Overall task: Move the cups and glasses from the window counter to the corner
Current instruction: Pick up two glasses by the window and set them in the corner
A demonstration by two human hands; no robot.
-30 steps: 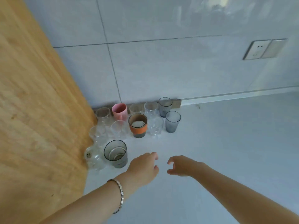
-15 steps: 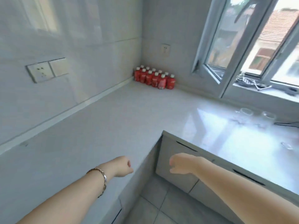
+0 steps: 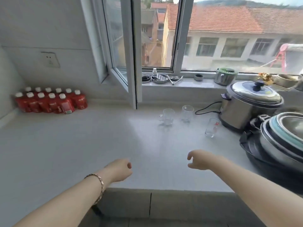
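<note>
Three clear glasses stand on the white window counter (image 3: 82,145). A handled glass mug (image 3: 167,116) is the leftmost, a second clear glass (image 3: 187,113) stands just right of it, and a tumbler with a red print (image 3: 212,127) stands nearer, beside the cooker. My left hand (image 3: 119,169) hovers over the counter's front edge, loosely curled and holding nothing. My right hand (image 3: 200,159) is a little farther forward, fingers apart and empty, well short of the glasses.
A steel rice cooker (image 3: 249,104) with its black cord stands at the right, with stacked pans (image 3: 282,141) in front of it. Red bottles (image 3: 50,101) fill the far left corner. An open window sash (image 3: 131,63) juts over the counter. Small dishes line the sill (image 3: 164,78).
My view has swung right, from the corner with the gathered cups to the window counter. Both hands stay empty and now reach over this counter.
</note>
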